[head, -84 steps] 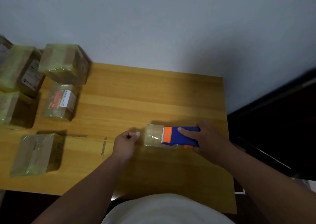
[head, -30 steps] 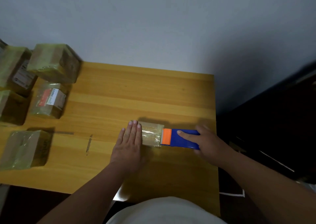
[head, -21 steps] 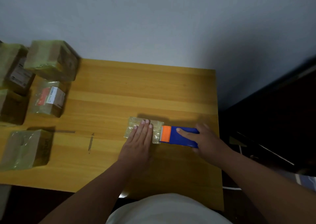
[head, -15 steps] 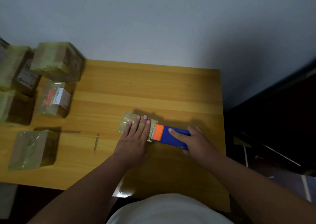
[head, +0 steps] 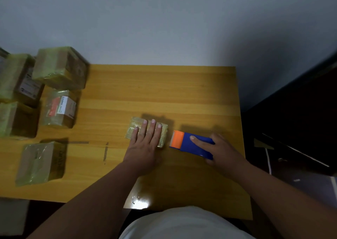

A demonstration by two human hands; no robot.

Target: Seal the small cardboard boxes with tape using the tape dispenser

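Head view: a small cardboard box point(head: 131, 129), wrapped in glossy tape, lies flat near the middle of the wooden worktop point(head: 164, 93), its long axis running left to right with a slight tilt, the right end nearer the person. The left hand point(head: 145, 144) lies flat on top of it, fingers straight and close together, pressing down, fingertips reaching the far edge. Just beside the box's right end, apart from it by a narrow gap, sits the tape dispenser point(head: 189, 144): blue body, orange toothed end pointing left at the box, long axis roughly in line with the box. The right hand point(head: 221, 152) grips the dispenser's blue body, index finger extended along its top. Five taped boxes point(head: 60, 67) stand grouped at the worktop's left side, well apart from the work.
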